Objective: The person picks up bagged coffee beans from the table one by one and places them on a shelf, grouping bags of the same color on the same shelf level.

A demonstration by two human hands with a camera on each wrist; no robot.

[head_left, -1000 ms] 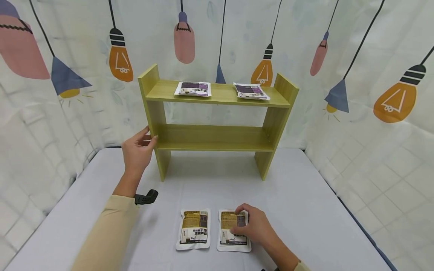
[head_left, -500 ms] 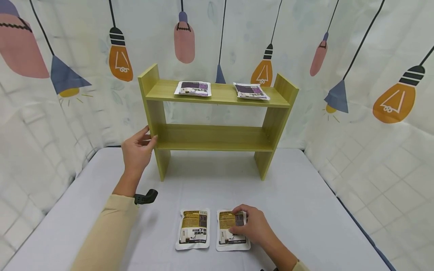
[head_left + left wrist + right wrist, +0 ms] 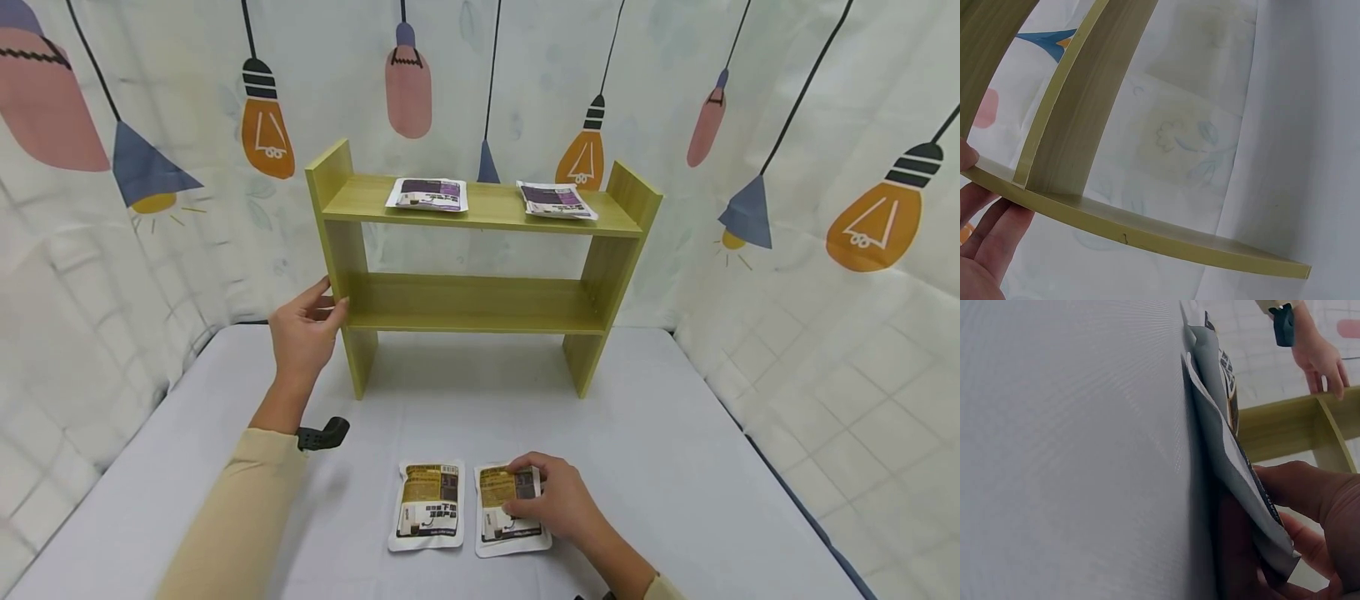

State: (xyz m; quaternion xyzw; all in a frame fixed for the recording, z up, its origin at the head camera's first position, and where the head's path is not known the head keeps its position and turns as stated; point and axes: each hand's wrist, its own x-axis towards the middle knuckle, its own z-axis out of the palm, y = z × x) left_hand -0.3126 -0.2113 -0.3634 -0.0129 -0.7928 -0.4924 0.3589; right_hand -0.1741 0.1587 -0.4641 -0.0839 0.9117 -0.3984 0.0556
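My left hand (image 3: 303, 337) grips the left side panel of a yellow-green two-tier wooden shelf (image 3: 480, 315). In the left wrist view, its fingers (image 3: 1007, 234) lie on the outside of that panel (image 3: 1166, 236). Below, my right hand (image 3: 561, 502) holds a white-edged, brown-and-white printed pouch (image 3: 498, 529) by its right side. From the right wrist, the thumb (image 3: 1297, 487) is on the pouch's printed face, and fingers reach beneath its raised edge. A similar pouch (image 3: 427, 508) lies flat just to the left.
Two purple-and-white pouches lie on the shelf's top board, one at left (image 3: 427, 196) and one at right (image 3: 557, 201). The shelf stands on a white-covered table (image 3: 675, 467). Behind hangs a curtain (image 3: 322, 67) printed with lamps.
The pouch under my right hand has slid slightly left, closer to the other pouch, and turned a little. My left hand and the shelf have stayed in place.
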